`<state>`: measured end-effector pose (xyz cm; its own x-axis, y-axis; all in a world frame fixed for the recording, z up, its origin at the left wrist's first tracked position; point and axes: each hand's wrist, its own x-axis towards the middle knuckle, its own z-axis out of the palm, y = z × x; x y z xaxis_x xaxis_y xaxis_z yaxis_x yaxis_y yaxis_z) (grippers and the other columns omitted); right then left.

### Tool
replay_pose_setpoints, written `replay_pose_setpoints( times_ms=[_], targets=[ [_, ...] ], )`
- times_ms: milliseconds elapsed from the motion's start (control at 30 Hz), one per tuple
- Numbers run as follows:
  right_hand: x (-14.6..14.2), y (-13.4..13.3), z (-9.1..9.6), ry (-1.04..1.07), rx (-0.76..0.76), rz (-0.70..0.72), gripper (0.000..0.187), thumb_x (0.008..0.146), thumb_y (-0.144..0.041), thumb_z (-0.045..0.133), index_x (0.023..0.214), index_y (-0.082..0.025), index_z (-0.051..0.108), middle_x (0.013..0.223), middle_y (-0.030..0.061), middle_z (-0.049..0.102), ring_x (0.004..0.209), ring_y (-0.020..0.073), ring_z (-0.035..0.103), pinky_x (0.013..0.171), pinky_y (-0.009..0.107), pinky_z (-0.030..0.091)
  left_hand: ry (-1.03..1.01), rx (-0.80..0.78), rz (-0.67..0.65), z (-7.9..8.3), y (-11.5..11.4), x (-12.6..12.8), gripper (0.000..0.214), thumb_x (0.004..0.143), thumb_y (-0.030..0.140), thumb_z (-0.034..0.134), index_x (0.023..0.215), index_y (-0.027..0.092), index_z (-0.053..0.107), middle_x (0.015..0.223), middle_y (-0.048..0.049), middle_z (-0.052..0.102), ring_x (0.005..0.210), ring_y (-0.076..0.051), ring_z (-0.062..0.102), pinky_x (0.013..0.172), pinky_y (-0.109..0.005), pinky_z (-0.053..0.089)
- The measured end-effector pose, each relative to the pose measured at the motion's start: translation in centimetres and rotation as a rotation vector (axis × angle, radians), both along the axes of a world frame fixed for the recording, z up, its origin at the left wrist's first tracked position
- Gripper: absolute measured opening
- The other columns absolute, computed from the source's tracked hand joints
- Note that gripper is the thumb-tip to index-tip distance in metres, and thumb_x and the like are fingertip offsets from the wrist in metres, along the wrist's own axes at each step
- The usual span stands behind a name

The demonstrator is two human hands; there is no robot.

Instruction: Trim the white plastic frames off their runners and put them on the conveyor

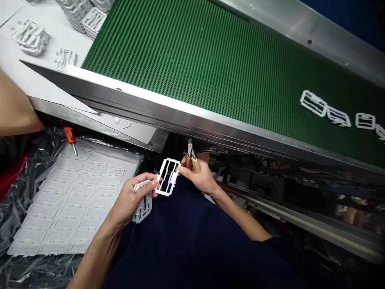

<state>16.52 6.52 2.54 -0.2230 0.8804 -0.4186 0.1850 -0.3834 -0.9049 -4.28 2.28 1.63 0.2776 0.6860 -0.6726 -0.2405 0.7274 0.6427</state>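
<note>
My left hand (pixel 132 196) grips a white plastic moulded frame (pixel 167 176) by its left edge, with a small white plastic strip (pixel 141 185) and a stack of white moulded parts (pixel 142 208) also against that hand. My right hand (pixel 198 174) holds small side cutters (pixel 191 158) with tan handles, their metal jaws pointing up and away. Fingers of my right hand touch the frame's right edge. The cutter jaws are just beyond the frame and apart from it.
A green cleated conveyor belt (pixel 192 68) with a steel side rail (pixel 150 100) runs overhead, carrying white parts (pixel 338 116). At left lie a white moulded sheet (pixel 75 196) on black plastic and an orange-handled tool (pixel 69 136). Another person's forearm (pixel 15 106) enters at the left edge.
</note>
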Motion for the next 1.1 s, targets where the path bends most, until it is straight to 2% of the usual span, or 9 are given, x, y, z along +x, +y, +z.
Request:
replay_pose_setpoints(
  times_ms=[200, 400, 467, 600, 700, 767, 833, 967, 1100],
  targets=[
    [-0.5, 0.2, 0.1, -0.123, 0.064, 0.028, 0.015, 0.078, -0.028, 0.061, 0.087, -0.019, 0.052, 0.074, -0.0013, 0.058, 0.066, 0.0121, 0.057, 0.066, 0.026, 0.047, -0.025, -0.082, 0.081, -0.4, 0.2, 0.6, 0.021, 0.077, 0.035, 0.069, 0.081, 0.015, 0.061, 0.06, 0.0009, 0.058, 0.051, -0.009, 0.051, 0.046, -0.016, 0.038],
    [-0.3, 0.2, -0.3, -0.18, 0.107, 0.06, 0.015, 0.08, -0.03, 0.058, 0.088, -0.019, 0.052, 0.075, -0.0014, 0.057, 0.068, 0.0125, 0.055, 0.066, 0.026, 0.045, 0.024, -0.104, 0.08, -2.7, 0.3, 1.0, 0.017, 0.073, 0.029, 0.066, 0.075, 0.015, 0.056, 0.055, 0.0024, 0.054, 0.047, -0.009, 0.045, 0.043, -0.016, 0.035],
    [-0.1, 0.3, -0.3, -0.195, 0.132, 0.07, 0.016, 0.08, -0.031, 0.058, 0.088, -0.019, 0.052, 0.076, -0.0016, 0.056, 0.068, 0.0122, 0.054, 0.066, 0.026, 0.044, 0.067, -0.062, 0.051, -3.4, 0.4, 1.0, 0.019, 0.071, 0.024, 0.066, 0.086, 0.017, 0.058, 0.059, 0.0035, 0.055, 0.048, -0.009, 0.046, 0.045, -0.017, 0.036],
    [0.1, 0.5, 0.0, -0.205, 0.17, 0.074, 0.014, 0.081, -0.03, 0.058, 0.087, -0.019, 0.052, 0.076, -0.002, 0.054, 0.068, 0.0113, 0.051, 0.067, 0.026, 0.043, 0.127, 0.036, 0.039, -3.9, 0.7, 0.9, 0.051, 0.068, 0.02, 0.067, 0.117, 0.025, 0.052, 0.078, 0.0026, 0.06, 0.057, -0.01, 0.051, 0.051, -0.019, 0.04],
    [0.1, 0.5, 0.1, -0.196, 0.178, 0.072, 0.014, 0.081, -0.029, 0.058, 0.087, -0.019, 0.051, 0.076, -0.0019, 0.053, 0.067, 0.0109, 0.049, 0.066, 0.025, 0.042, 0.112, 0.016, -0.011, -3.9, 1.0, 0.8, 0.021, 0.071, 0.032, 0.067, 0.084, 0.016, 0.062, 0.062, 0.0019, 0.054, 0.05, -0.009, 0.044, 0.045, -0.019, 0.033],
    [0.1, 0.5, 0.2, -0.194, 0.18, 0.075, 0.014, 0.08, -0.029, 0.058, 0.087, -0.019, 0.051, 0.076, -0.0017, 0.053, 0.067, 0.0109, 0.049, 0.066, 0.026, 0.042, 0.1, 0.005, -0.035, -3.9, 1.1, 0.6, 0.028, 0.074, 0.039, 0.065, 0.063, 0.015, 0.055, 0.051, 0.0027, 0.047, 0.044, -0.008, 0.039, 0.041, -0.019, 0.028],
    [0.0, 0.5, 0.1, -0.197, 0.185, 0.083, 0.013, 0.08, -0.029, 0.058, 0.087, -0.019, 0.051, 0.076, -0.0017, 0.052, 0.067, 0.0109, 0.048, 0.066, 0.026, 0.041, 0.097, 0.014, -0.014, -3.8, 1.2, 0.6, 0.028, 0.075, 0.039, 0.065, 0.064, 0.016, 0.053, 0.051, 0.003, 0.047, 0.044, -0.008, 0.039, 0.042, -0.019, 0.029],
    [0.0, 0.5, 0.2, -0.206, 0.193, 0.1, 0.013, 0.081, -0.028, 0.058, 0.086, -0.019, 0.051, 0.075, -0.0018, 0.052, 0.067, 0.0108, 0.048, 0.065, 0.025, 0.041, 0.096, 0.066, 0.037, -3.8, 1.5, 0.5, 0.03, 0.07, 0.032, 0.071, 0.094, 0.019, 0.059, 0.068, 0.0021, 0.058, 0.052, -0.01, 0.049, 0.049, -0.02, 0.038],
    [-0.1, 0.5, 0.3, -0.206, 0.194, 0.106, 0.013, 0.081, -0.029, 0.058, 0.085, -0.018, 0.051, 0.075, -0.0017, 0.052, 0.066, 0.0108, 0.047, 0.065, 0.025, 0.041, 0.128, 0.045, -0.022, -3.8, 1.6, 0.6, 0.03, 0.077, 0.038, 0.063, 0.061, 0.016, 0.052, 0.051, 0.0028, 0.048, 0.044, -0.009, 0.04, 0.042, -0.019, 0.03]
  ],
)
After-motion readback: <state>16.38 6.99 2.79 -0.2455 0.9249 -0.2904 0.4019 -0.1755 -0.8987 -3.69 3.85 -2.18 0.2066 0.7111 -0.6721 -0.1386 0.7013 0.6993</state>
